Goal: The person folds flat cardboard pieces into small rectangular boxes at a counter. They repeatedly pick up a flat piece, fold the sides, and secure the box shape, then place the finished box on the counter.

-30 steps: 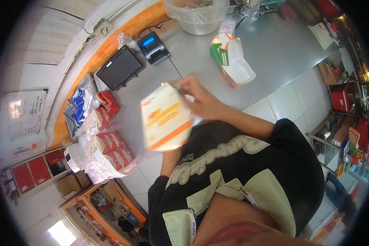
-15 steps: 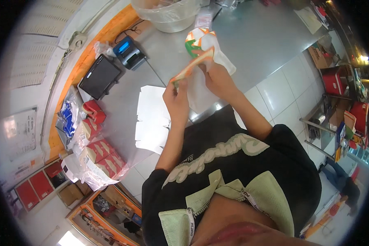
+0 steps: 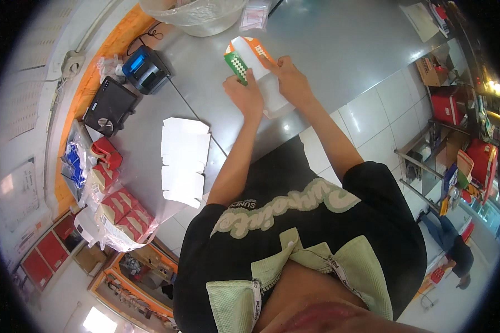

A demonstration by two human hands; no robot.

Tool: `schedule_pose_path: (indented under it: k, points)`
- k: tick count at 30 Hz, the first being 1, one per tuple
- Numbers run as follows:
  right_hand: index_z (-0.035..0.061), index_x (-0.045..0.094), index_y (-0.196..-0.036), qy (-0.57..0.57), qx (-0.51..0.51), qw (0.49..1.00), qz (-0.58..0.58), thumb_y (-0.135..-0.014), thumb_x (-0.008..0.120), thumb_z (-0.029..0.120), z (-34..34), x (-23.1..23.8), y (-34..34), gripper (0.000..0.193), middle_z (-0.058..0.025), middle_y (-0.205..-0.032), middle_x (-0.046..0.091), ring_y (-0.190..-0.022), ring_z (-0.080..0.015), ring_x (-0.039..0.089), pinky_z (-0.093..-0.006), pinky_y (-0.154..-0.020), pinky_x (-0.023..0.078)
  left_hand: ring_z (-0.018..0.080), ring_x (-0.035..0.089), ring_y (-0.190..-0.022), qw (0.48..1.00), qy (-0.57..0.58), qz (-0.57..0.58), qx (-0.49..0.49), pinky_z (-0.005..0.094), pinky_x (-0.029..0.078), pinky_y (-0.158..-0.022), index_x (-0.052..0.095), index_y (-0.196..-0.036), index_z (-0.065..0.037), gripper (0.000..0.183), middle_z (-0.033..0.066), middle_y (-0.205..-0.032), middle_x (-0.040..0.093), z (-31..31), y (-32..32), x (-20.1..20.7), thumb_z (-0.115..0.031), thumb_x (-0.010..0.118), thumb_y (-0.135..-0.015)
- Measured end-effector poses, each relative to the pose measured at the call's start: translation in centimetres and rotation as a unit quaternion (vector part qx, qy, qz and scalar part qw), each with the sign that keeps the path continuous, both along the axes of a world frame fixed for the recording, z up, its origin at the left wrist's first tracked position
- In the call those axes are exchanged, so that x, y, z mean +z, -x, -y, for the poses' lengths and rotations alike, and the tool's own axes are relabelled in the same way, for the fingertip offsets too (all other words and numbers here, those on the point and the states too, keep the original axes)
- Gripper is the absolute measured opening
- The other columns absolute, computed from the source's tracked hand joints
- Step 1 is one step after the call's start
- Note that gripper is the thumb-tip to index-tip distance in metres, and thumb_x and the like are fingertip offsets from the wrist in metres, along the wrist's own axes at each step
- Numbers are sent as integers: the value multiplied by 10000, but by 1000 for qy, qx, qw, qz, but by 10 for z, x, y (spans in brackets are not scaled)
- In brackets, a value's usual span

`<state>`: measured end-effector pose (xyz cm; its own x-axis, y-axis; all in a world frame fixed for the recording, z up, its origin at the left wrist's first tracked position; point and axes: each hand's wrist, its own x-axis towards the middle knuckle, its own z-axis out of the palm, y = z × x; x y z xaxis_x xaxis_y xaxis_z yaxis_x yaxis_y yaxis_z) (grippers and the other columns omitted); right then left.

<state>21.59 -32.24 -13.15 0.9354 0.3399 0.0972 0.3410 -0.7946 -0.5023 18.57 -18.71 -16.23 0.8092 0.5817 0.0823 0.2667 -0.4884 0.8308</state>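
Both hands have moved away from the white flat sheet (image 3: 183,161) since half a second ago. They hold a partly folded carton (image 3: 251,54), white inside, on the metal tabletop (image 3: 344,41). The left hand's (image 3: 244,97) grip grasps its green side; the right hand's (image 3: 291,82) grip pinches its orange side. Beyond is a clear basin (image 3: 205,21); leftward, a small blue-screened device (image 3: 146,69) and a dark tablet (image 3: 110,102).

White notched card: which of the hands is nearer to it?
Left. The left hand is beyond the white notched card, to its right; the right hand is farther right.
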Motion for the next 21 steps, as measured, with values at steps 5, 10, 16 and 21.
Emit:
schedule_pose_path:
  k: [5,10,16,21]
  points:
    - [302,504,-1435,-14,10,1000,-8,-818,527,-26,-1,-9,2,698,-134,-1169,551,-1091,-309,595,-427,-845,555,296,491,-1031,977,200,60,52,431,421,-901,377,-1297,60,513,198,-1113,466,7,3,-12,-275,605,-983]
    - [142,592,-1315,-63,5,970,237,-807,580,10,-6,27,6,526,-150,-1217,527,-950,-346,588,-441,-851,497,303,484,-1138,975,215,58,-10,423,405,-968,355,-1352,56,559,215,-1171,469,-17,16,-6,-247,623,-966]
    - [17,639,-1075,-309,219,920,98,-878,628,90,-132,61,86,210,-165,-1059,592,-1012,-347,555,-443,-887,450,384,385,-1314,996,-44,71,37,480,264,-1130,462,-1339,4,581,198,-1354,469,-134,146,41,-79,693,-811]
    - [22,437,-1415,-38,180,981,-63,-904,658,246,-229,-29,99,600,-214,-1454,425,-1325,-384,429,-500,-1076,361,461,142,-1472,920,1,-158,360,527,138,-1192,243,-1507,45,795,318,-1573,162,-219,293,9,-254,666,-904]
